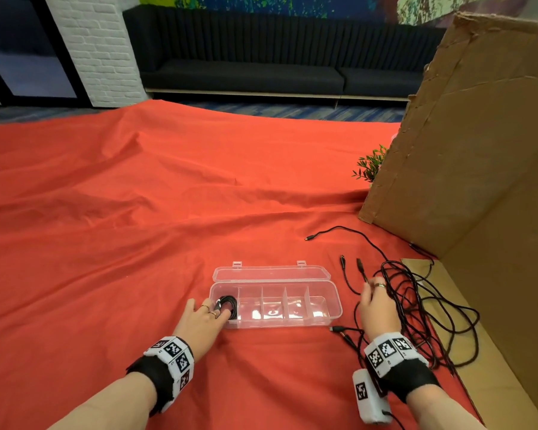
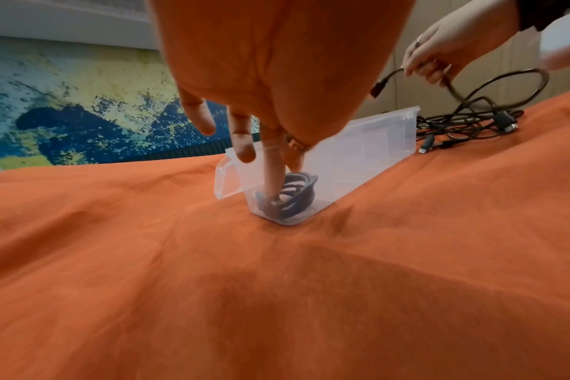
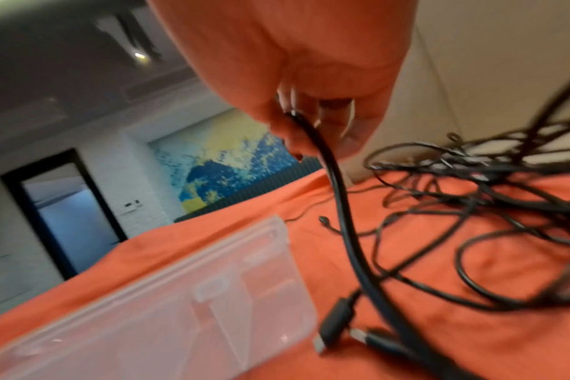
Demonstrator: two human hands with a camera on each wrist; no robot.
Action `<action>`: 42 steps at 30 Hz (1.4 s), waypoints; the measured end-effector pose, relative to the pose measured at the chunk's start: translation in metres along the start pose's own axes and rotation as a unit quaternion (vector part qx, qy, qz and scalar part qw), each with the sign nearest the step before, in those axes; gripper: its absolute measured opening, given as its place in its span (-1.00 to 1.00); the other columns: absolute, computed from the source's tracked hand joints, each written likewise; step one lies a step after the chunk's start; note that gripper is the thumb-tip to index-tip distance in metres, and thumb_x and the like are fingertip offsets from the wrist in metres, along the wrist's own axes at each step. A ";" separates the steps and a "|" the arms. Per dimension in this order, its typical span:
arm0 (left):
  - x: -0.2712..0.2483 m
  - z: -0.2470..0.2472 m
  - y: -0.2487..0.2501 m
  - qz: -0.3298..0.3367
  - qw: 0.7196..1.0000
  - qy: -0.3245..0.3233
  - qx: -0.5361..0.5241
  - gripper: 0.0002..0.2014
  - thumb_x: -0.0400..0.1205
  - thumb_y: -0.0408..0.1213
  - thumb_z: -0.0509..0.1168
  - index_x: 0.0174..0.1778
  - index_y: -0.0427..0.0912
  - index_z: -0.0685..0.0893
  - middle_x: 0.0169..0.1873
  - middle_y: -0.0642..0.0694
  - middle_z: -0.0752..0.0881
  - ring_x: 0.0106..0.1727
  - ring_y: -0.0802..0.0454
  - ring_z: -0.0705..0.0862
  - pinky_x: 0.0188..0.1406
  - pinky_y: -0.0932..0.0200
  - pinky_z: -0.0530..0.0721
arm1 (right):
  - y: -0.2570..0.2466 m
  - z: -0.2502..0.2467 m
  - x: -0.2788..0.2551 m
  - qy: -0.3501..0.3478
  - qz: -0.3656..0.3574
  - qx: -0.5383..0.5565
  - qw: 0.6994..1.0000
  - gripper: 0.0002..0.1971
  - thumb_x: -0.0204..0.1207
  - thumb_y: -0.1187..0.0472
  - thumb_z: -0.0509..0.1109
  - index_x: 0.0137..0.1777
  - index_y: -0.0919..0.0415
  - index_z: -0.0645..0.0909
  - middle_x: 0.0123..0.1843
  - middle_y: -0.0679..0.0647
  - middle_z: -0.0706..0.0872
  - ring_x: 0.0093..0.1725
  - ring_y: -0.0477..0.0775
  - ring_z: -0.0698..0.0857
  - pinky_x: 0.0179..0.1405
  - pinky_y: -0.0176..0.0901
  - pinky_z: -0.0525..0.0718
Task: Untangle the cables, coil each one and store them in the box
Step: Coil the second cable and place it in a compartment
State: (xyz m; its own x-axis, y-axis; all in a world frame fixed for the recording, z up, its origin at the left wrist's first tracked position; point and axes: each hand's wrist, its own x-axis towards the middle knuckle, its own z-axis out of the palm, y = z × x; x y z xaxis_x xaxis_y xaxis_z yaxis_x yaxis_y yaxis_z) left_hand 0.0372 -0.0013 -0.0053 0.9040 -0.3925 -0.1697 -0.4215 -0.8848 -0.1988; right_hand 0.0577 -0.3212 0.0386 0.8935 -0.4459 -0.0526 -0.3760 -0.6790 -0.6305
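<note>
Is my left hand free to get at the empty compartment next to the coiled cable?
Probably yes. The left hand already presses the coiled cable into the end compartment, the box lid lies open, and nothing covers the neighbouring compartment.

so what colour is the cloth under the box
Red-orange cloth, plain with no pattern; the head view shows it best.

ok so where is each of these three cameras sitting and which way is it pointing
Head: worn on the head, facing forward and down at the red cloth, clear box and cable tangle; both forearms and hands show.
Left wrist: looks along the left hand, whose fingers press a coiled cable into the box's end compartment.
Right wrist: looks along the right hand, which holds a black cable above the tangle.
Shared: all three show the box; the left wrist view also catches the right hand.
</note>
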 end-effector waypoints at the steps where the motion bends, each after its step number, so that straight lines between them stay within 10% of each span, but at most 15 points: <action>1: 0.001 -0.003 -0.002 -0.011 0.999 -0.026 -0.024 -0.54 0.52 -0.49 0.04 0.28 -0.03 0.52 -0.12 0.01 0.78 0.13 -0.05 0.61 0.00 -0.07 0.21 | -0.008 -0.006 -0.007 0.027 -0.035 0.006 0.999 -0.76 0.69 0.11 0.05 0.17 0.21 0.46 -0.22 0.25 0.70 -0.18 0.32 0.68 -0.25 -0.03 0.52; 3: 0.000 -0.010 -0.007 -0.030 0.990 -0.073 -0.120 -0.66 0.70 -0.21 0.02 0.42 0.04 0.31 0.17 -0.02 0.67 0.35 -0.04 0.42 0.22 -0.09 0.18 | -0.025 -0.016 -0.022 0.065 -0.119 0.019 0.991 -0.76 0.68 0.10 0.09 0.17 0.16 0.52 -0.30 0.08 0.65 -0.26 0.24 0.65 -0.28 -0.09 0.49; 7: 0.000 -0.017 -0.028 -0.124 0.921 0.004 -0.370 -0.78 0.72 -0.06 0.03 0.24 0.19 0.47 0.07 0.16 0.72 0.24 0.06 0.56 0.24 0.05 0.29 | -0.064 -0.026 -0.048 0.052 -0.310 0.074 0.946 -0.85 0.62 0.06 0.24 0.08 0.02 0.61 -0.31 -0.19 0.64 -0.33 -0.01 0.66 -0.33 -0.16 0.57; 12: -0.001 -0.089 -0.019 -0.101 0.638 0.002 -0.763 -0.58 0.74 -0.05 -0.06 -0.05 -0.13 0.68 -0.37 0.06 0.80 -0.21 0.03 0.68 -0.10 0.20 0.61 | -0.095 -0.013 -0.076 -0.085 -0.394 0.064 0.913 -0.66 0.50 -0.25 0.08 0.10 -0.17 0.56 -0.34 -0.46 0.63 -0.25 -0.32 0.62 -0.22 -0.32 0.57; 18: -0.022 -0.156 0.003 0.072 0.511 -0.178 -0.838 -0.71 0.63 -0.10 0.08 -0.27 -0.22 0.53 -0.70 0.08 0.28 -0.67 0.19 0.28 -0.60 0.35 0.47 | -0.120 -0.010 -0.089 -0.178 -0.371 0.024 0.911 -0.72 0.66 -0.08 0.06 0.15 0.00 0.51 -0.46 -0.09 0.54 -0.39 -0.15 0.54 -0.24 -0.15 0.47; 22: -0.013 -0.163 -0.007 0.003 0.263 -0.033 -0.964 -0.68 0.66 -0.16 0.08 -0.20 -0.28 0.63 -0.49 -0.09 0.63 -0.45 0.06 0.65 -0.36 0.19 0.72 | -0.117 -0.001 -0.090 -0.187 -0.330 -0.115 0.918 -0.71 0.72 -0.03 -0.08 0.16 0.12 0.36 -0.21 0.05 0.71 -0.12 0.25 0.71 -0.18 0.01 0.52; 24: -0.003 -0.157 -0.010 -0.021 0.304 0.072 -0.950 -0.61 0.73 -0.18 0.01 -0.07 -0.36 0.67 -0.12 -0.21 0.77 -0.01 -0.06 0.76 0.08 0.08 0.71 | -0.116 0.003 -0.104 -0.206 -0.380 -0.174 0.885 -0.59 0.69 -0.11 -0.16 0.23 0.13 0.36 -0.05 0.15 0.75 -0.03 0.30 0.72 -0.22 0.02 0.49; 26: 0.004 -0.147 -0.010 -0.053 0.455 0.155 -0.875 -0.61 0.76 -0.21 -0.03 -0.06 -0.30 0.68 0.01 -0.18 0.75 0.15 -0.03 0.71 0.27 0.09 0.60 | -0.118 0.002 -0.117 -0.214 -0.449 -0.191 0.846 -0.34 0.54 -0.25 -0.36 0.22 0.12 0.42 -0.05 0.14 0.75 -0.02 0.27 0.71 -0.20 0.04 0.49; 29: 0.000 -0.126 -0.012 -0.022 0.757 0.173 -0.629 -0.61 0.71 -0.03 -0.06 -0.25 -0.07 0.60 -0.18 -0.01 0.68 -0.06 0.13 0.66 0.11 0.16 0.59 | -0.129 -0.011 -0.119 -0.142 -0.517 -0.183 0.824 -0.43 0.59 -0.27 -0.34 -0.09 -0.02 0.47 -0.43 -0.01 0.71 -0.40 0.04 0.73 -0.52 -0.14 0.47; 31: -0.006 -0.119 -0.013 0.019 0.850 0.120 -0.512 -0.60 0.68 -0.01 -0.09 -0.38 -0.04 0.47 -0.43 0.05 0.58 -0.34 0.20 0.54 -0.16 0.13 0.50 | -0.134 -0.020 -0.103 -0.062 -0.512 -0.173 0.839 -0.49 0.64 -0.28 -0.22 -0.22 -0.04 0.46 -0.53 -0.08 0.65 -0.55 -0.06 0.66 -0.69 -0.27 0.42; 33: -0.014 -0.123 -0.008 0.021 0.787 0.067 -0.613 -0.55 0.75 -0.07 -0.03 -0.45 -0.08 0.48 -0.65 0.02 0.54 -0.58 0.17 0.45 -0.45 0.18 0.43 | -0.140 -0.027 -0.082 -0.041 -0.465 -0.140 0.873 -0.46 0.53 -0.39 -0.09 -0.21 -0.04 0.56 -0.42 -0.13 0.68 -0.41 -0.09 0.67 -0.57 -0.22 0.48; 37: -0.023 -0.148 -0.001 0.021 0.512 0.029 -0.858 -0.56 0.73 -0.10 0.01 -0.33 -0.22 0.63 -0.58 -0.03 0.55 -0.77 0.17 0.25 -0.69 0.32 0.21 | -0.138 -0.021 -0.046 -0.058 -0.375 -0.176 0.908 -0.72 0.61 -0.16 0.12 0.01 -0.03 0.57 -0.10 -0.04 0.66 -0.06 0.10 0.69 -0.24 -0.05 0.60; 39: -0.021 -0.160 -0.004 0.030 0.484 0.057 -0.873 -0.63 0.73 -0.18 -0.02 -0.05 -0.27 0.67 -0.51 -0.09 0.62 -0.77 0.15 0.27 -0.69 0.35 0.25 | -0.131 -0.002 -0.050 -0.141 -0.360 -0.209 0.898 -0.70 0.66 -0.10 0.06 0.10 0.01 0.56 0.01 0.04 0.70 0.02 0.15 0.71 -0.15 -0.09 0.59; 42: -0.012 -0.160 -0.010 0.011 0.553 0.093 -0.828 -0.71 0.72 -0.28 0.01 0.16 -0.31 0.57 -0.42 -0.07 0.75 -0.72 0.15 0.36 -0.72 0.40 0.27 | -0.124 0.025 -0.083 -0.246 -0.379 -0.244 0.858 -0.57 0.65 -0.19 -0.01 0.18 0.10 0.49 0.03 0.16 0.74 0.04 0.24 0.71 -0.13 -0.04 0.53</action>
State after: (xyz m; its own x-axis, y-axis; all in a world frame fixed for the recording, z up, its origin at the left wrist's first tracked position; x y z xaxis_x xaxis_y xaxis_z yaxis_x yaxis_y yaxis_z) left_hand 0.0422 -0.0275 0.1531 0.9565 -0.2909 -0.0215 0.0721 0.1643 0.9838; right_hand 0.0362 -0.1851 0.1019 0.8774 0.4500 -0.1663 0.4077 -0.8821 -0.2357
